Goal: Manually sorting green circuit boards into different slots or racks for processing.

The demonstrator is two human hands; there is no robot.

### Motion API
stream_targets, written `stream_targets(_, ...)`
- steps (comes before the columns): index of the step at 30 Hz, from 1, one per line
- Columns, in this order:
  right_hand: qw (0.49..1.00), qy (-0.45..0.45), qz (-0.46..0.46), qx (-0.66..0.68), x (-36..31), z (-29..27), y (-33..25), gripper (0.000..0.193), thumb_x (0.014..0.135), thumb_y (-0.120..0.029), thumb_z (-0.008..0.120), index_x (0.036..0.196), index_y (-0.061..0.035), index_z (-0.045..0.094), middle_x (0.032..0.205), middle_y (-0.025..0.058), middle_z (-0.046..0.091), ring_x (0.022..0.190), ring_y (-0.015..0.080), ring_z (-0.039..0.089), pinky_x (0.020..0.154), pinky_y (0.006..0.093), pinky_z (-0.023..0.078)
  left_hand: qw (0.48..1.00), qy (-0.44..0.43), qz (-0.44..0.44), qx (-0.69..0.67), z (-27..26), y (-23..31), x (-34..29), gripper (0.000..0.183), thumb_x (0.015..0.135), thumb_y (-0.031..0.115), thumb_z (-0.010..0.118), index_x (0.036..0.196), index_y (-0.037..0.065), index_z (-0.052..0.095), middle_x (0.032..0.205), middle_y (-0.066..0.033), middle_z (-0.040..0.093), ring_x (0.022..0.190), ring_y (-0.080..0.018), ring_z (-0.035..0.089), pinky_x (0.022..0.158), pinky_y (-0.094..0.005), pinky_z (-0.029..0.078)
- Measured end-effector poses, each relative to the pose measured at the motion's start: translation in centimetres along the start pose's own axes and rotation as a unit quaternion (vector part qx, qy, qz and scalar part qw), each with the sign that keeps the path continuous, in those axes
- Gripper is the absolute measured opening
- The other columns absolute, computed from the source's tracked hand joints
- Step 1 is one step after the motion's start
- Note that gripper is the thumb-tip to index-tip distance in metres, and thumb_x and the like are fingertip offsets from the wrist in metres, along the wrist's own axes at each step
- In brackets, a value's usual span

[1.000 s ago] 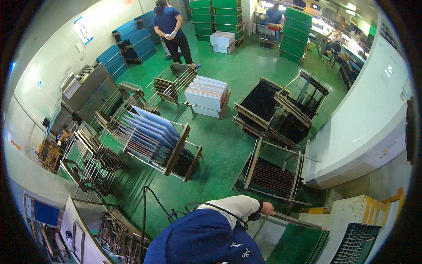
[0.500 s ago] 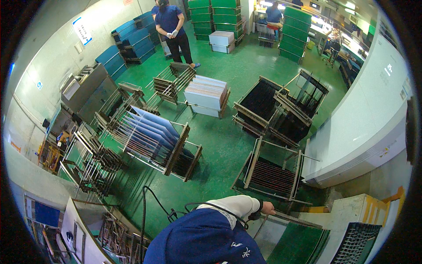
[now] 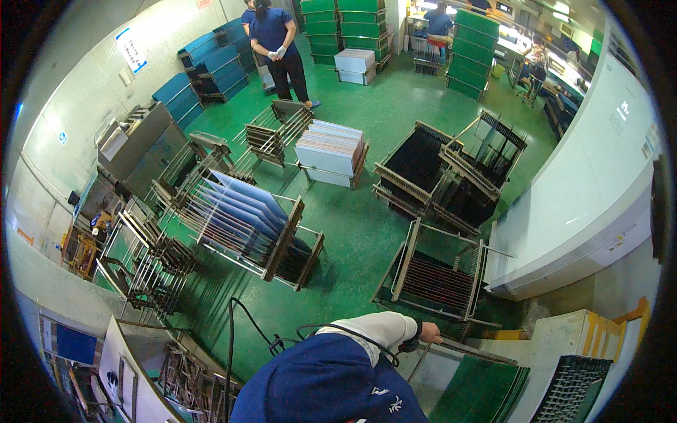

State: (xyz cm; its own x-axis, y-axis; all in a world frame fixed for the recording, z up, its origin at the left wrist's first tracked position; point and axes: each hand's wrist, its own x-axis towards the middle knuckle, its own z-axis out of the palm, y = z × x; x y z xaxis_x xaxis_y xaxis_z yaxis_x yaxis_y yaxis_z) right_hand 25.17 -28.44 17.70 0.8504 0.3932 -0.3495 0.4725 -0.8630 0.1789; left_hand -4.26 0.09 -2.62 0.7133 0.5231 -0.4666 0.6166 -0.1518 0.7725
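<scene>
My left hand (image 3: 429, 333) reaches to the right from a white sleeve with a dark cuff at the wrist. Its fingers look closed on the top rail of a metal rack (image 3: 479, 352) beside me, though the fingertips are hard to make out. Green panels (image 3: 462, 391) stand upright in that rack, with a pale panel (image 3: 434, 372) next to them. A black cable (image 3: 352, 330) runs over my sleeve. My right hand is out of the picture.
Ahead right stand racks of dark panels (image 3: 441, 282), (image 3: 416, 158); ahead left, a rack of bluish panels (image 3: 243, 204). Beyond is a rack of white panels (image 3: 328, 155). A white cabinet (image 3: 578, 211) lines the right. A person (image 3: 271, 35) stands far back; others sit at a lit bench.
My left hand and the rack hold still. At the far bench, the seated people have shifted slightly.
</scene>
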Motion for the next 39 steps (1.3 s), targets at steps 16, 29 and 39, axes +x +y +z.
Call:
stream_targets(16,1.0,0.017,-0.02,0.001,-0.4,-0.4,-0.4,0.056,0.081,-0.044,0.055,0.115,-0.0003,0.052,0.118,0.0207,0.051,0.11,0.0369,0.045,0.093,0.0426,0.034,1.0,-0.008,-0.006,-0.009,0.0,-0.1,0.0,0.054,0.088,0.046,0.039,0.109,-0.001,0.055,0.103,-0.0185,0.058,0.095,-0.0345,0.054,0.082,-0.0435,0.042)
stream_targets(29,0.997,-0.058,-0.008,-0.041,-2.4,-4.0,-2.1,0.06,0.086,-0.049,0.043,0.127,-0.004,0.04,0.126,0.0192,0.044,0.116,0.0329,0.04,0.095,0.0392,0.032,0.999,0.027,0.016,-0.018,0.5,-0.6,0.0,0.051,0.087,0.044,0.041,0.101,-0.002,0.057,0.097,-0.021,0.059,0.089,-0.037,0.056,0.077,-0.0443,0.043)
stream_targets(39,0.992,-0.055,-0.062,-0.091,5.6,3.6,3.8,0.064,0.087,-0.052,0.039,0.127,-0.0014,0.037,0.126,0.0183,0.044,0.116,0.0321,0.04,0.094,0.0352,0.033,1.0,-0.006,0.011,-0.007,0.0,0.1,-0.2,0.053,0.088,0.044,0.04,0.107,-0.003,0.055,0.107,-0.02,0.056,0.1,-0.0342,0.052,0.084,-0.0426,0.04)
